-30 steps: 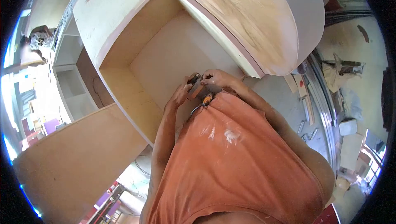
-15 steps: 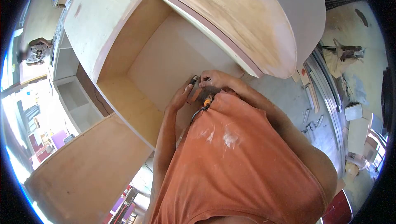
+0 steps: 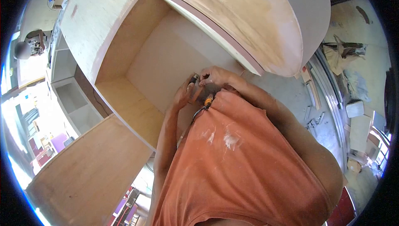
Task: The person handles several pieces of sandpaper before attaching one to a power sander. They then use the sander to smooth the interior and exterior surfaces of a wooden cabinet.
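My left hand (image 3: 183,94) is wrapped round a small dark tool (image 3: 194,79) with a light metal tip, in front of the open wooden cabinet box (image 3: 120,91). Close beside it, my right hand (image 3: 211,76) has its fingers bent together near the tool's tip; whatever they pinch is too small to make out. A flat reddish-brown piece (image 3: 195,94) shows between the two hands. Below them an orange item (image 3: 209,100) with a dark cord hangs at the neckline of my orange shirt.
A rounded wooden panel (image 3: 249,14) rises at the top. Brown board (image 3: 89,172) lies at lower left, beside white shelving (image 3: 75,101). Another person (image 3: 33,47) is at far left. Long metal strips (image 3: 332,97) and scraps lie on the floor at right.
My hands stay close together, with the left fingers wrapped further over the tool and reddish piece. The view has shifted slightly, and the other person's head and arm have changed position.
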Demonstrator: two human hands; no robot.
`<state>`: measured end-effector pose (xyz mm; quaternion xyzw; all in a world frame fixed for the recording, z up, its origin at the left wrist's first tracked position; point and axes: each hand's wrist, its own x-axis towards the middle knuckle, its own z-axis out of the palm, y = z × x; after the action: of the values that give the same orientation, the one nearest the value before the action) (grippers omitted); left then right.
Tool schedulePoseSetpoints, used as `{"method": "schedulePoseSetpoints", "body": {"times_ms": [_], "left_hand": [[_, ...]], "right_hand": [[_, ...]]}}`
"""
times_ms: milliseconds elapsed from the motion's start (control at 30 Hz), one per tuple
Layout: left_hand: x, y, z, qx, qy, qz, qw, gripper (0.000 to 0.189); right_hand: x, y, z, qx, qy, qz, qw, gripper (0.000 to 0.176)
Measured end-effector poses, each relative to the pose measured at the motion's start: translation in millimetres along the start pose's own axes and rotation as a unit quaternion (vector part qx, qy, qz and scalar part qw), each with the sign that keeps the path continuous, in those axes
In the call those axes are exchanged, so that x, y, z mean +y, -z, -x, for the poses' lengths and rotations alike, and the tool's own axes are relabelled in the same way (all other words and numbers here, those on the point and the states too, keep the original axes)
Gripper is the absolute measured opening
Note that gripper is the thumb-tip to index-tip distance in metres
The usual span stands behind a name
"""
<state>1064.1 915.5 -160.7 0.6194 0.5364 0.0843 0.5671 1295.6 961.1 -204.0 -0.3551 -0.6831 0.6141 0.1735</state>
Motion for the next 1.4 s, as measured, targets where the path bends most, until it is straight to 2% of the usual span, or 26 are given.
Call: {"method": "schedulePoseSetpoints", "body": {"times_ms": [167,200,233,300,467,567,600,667,733,800,867,900,967,1067,1200,1267,1300,1367,1400], "left_hand": [[9,-1,0,0.017,-0.01,-0.007,1.0,0.055],[8,-1,-1,0.014,-0.009,-0.006,1.0,0.055],[7,-1,-3,0.007,0.02,-0.009,1.0,0.055],[5,-3,-3,0.0,0.052,-0.009,0.999,0.055],[2,-4,-4,0.026,-0.013,-0.022,0.999,0.057],[2,-2,-5,0.022,-0.043,-0.014,0.999,0.059],[6,-1,-5,0.027,-0.046,-0.016,0.998,0.059],[18,1,0,0.005,0.017,-0.025,1.0,0.063],[0,0,-5,0.011,0.008,0.003,1.0,0.063],[-6,-2,-6,0.013,0.0,0.035,0.999,0.063],[13,3,-3,-0.031,0.084,0.074,0.993,0.063],[13,3,-3,-0.026,0.082,0.073,0.994,0.063],[12,4,-1,-0.028,0.066,0.075,0.995,0.06],[46,11,7,-0.042,0.1,0.082,0.991,0.058],[-3,-4,-4,-0.023,0.033,0.119,0.992,0.057],[-17,-7,-7,-0.011,-0.006,0.111,0.994,0.058],[-13,-4,-7,-0.009,-0.011,0.112,0.994,0.058],[-3,-4,-5,-0.037,0.011,0.106,0.994,0.056],[2,-6,-3,-0.035,0.008,0.11,0.993,0.056]], "right_hand": [[1,0,-4,-0.003,-0.001,0.018,1.0,0.031],[0,0,-2,-0.004,-0.025,-0.004,1.0,0.032],[-1,0,-1,-0.005,-0.049,-0.026,0.998,0.032],[-2,0,-1,-0.007,-0.04,-0.004,0.999,0.032],[-1,9,-8,-0.06,-0.049,0.028,0.997,0.034],[-1,11,-8,-0.051,0.007,0.025,0.998,0.034],[-4,11,-5,-0.058,-0.011,0.023,0.998,0.033],[-1,14,-9,-0.066,-0.018,0.031,0.997,0.032],[5,13,-15,-0.123,-0.073,0.005,0.99,0.031],[-1,20,-13,-0.139,-0.06,0.003,0.988,0.032],[-5,25,-15,-0.159,-0.059,0.045,0.984,0.041],[-5,27,-16,-0.16,-0.055,0.048,0.984,0.041],[-6,29,-19,-0.141,0.007,0.025,0.99,0.033],[-20,31,-15,-0.088,-0.024,0.074,0.993,0.039],[-31,32,-17,-0.138,-0.031,0.092,0.986,0.042],[-35,29,-16,-0.057,-0.009,0.076,0.995,0.05],[-33,28,-18,-0.056,-0.008,0.082,0.995,0.05],[-28,26,-24,-0.064,0.114,0.185,0.974,0.06],[-37,29,-26,-0.068,0.112,0.189,0.973,0.06]]}}
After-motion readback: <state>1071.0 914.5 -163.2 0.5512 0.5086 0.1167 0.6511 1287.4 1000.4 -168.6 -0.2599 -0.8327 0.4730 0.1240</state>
